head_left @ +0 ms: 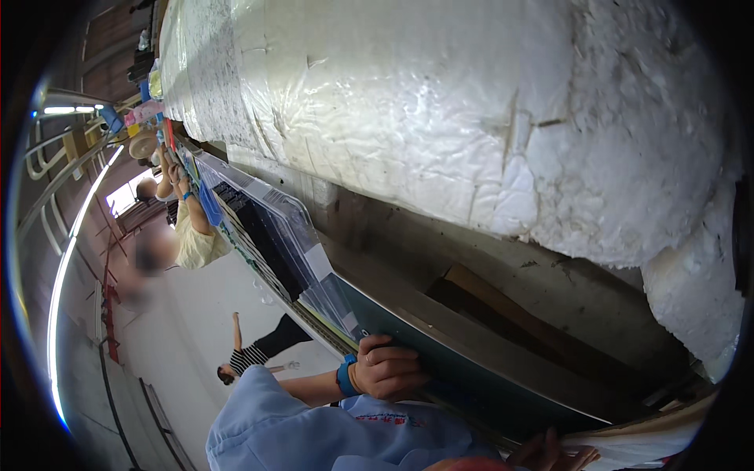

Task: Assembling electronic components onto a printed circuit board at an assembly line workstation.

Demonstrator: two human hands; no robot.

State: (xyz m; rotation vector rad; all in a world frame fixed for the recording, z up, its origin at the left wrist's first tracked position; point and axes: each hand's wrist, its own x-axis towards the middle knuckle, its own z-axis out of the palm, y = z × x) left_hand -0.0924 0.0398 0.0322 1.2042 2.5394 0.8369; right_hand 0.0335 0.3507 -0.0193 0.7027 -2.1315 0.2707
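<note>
The long dark panel (440, 369) runs away to the upper left, the left hand (385, 367) grasping its near edge, while the right hand (554, 455) lies open below it.

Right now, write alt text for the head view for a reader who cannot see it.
A hand with a blue wristband grips the edge of a long dark panel beside a huge wrapped white roll. Another hand shows at the lower edge near white sheet material. Farther along, a person in a yellow shirt reaches toward the same line.
</note>
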